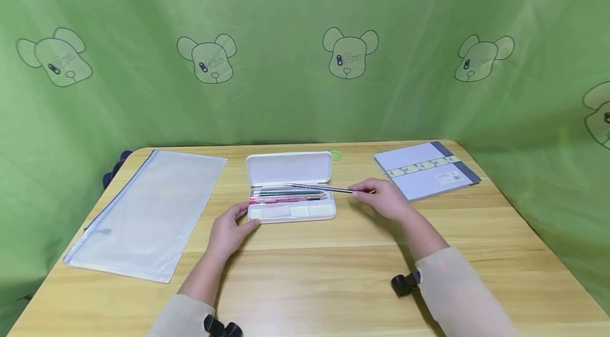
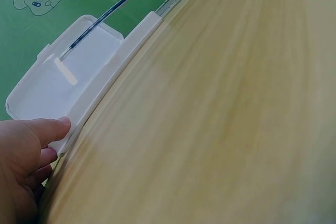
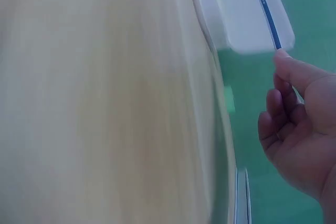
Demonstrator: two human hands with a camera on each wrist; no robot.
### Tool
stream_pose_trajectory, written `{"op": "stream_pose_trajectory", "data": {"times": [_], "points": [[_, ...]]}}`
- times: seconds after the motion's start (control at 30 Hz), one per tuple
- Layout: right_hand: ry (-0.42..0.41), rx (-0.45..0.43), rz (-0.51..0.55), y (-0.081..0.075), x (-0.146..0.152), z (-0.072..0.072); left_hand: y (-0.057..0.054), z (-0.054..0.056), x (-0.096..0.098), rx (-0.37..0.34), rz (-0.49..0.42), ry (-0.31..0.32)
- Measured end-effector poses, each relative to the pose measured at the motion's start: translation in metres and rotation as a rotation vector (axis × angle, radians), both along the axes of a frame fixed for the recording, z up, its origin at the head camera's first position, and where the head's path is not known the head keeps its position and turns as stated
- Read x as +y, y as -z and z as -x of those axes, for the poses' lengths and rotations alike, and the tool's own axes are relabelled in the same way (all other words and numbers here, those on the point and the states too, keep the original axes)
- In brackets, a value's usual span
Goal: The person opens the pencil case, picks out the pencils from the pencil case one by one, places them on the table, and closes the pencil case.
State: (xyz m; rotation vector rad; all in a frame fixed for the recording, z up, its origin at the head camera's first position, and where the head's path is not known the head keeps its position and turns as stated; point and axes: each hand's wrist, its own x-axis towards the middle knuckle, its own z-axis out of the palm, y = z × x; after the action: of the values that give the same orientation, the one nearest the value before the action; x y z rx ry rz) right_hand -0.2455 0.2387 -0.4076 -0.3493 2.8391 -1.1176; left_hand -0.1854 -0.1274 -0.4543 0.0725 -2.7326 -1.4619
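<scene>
A white pencil case (image 1: pixel 321 213) lies on the table with its lid (image 1: pixel 289 168) raised at the back. Several pencils (image 1: pixel 281 200), dark ones and a pink-red one, lie side by side inside it. My left hand (image 1: pixel 227 232) grips the case's front left corner; the left wrist view shows the thumb (image 2: pixel 55 128) on the front wall. Between thumb and fingertips, my right hand (image 1: pixel 383 199) pinches one end of a dark blue striped pencil (image 1: pixel 329 188). That pencil is held over the case, pointing left, its far tip above the other pencils.
To the left lies a translucent zip pouch (image 1: pixel 152 215) with a blue zip edge. A lilac notebook (image 1: pixel 419 159) with a patterned paper band lies at the back right. Green cloth (image 1: pixel 286 109) hangs behind the wooden table (image 1: pixel 324 278).
</scene>
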Motion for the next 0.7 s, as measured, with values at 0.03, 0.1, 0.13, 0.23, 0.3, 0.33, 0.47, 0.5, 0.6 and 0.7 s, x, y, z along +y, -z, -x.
{"op": "stream_pose_trajectory", "data": {"times": [0.03,0.1,0.13,0.23,0.3,0.33,0.47,0.5,0.6,0.7], "points": [[0.007,0.005,-0.007,0.0,0.007,-0.003,0.0,0.0,0.0,0.001,0.0,0.001],[0.02,0.005,-0.004,0.0,0.021,-0.008,0.0,0.0,0.0,0.001,0.001,0.002],[0.022,0.002,0.002,0.0,0.028,-0.011,0.0,0.0,0.0,0.0,0.001,0.003],[0.046,-0.002,-0.01,-0.001,0.049,-0.018,0.0,0.0,0.0,-0.001,0.003,0.004],[0.062,-0.006,-0.023,-0.002,0.062,-0.024,-0.001,0.0,0.0,-0.003,0.003,0.003],[0.072,-0.008,-0.03,-0.002,0.068,-0.026,-0.001,0.0,0.0,-0.004,0.002,0.003],[0.109,-0.022,-0.07,-0.001,0.092,-0.035,-0.001,0.0,-0.001,-0.003,0.002,0.003],[0.113,-0.028,-0.079,-0.001,0.097,-0.037,-0.001,0.0,-0.001,-0.004,0.002,0.003],[0.118,-0.032,-0.116,0.001,0.113,-0.04,-0.001,0.0,-0.001,-0.002,0.003,0.005],[0.113,-0.032,-0.127,0.003,0.125,-0.044,-0.001,0.0,0.0,-0.004,-0.003,0.007]]}}
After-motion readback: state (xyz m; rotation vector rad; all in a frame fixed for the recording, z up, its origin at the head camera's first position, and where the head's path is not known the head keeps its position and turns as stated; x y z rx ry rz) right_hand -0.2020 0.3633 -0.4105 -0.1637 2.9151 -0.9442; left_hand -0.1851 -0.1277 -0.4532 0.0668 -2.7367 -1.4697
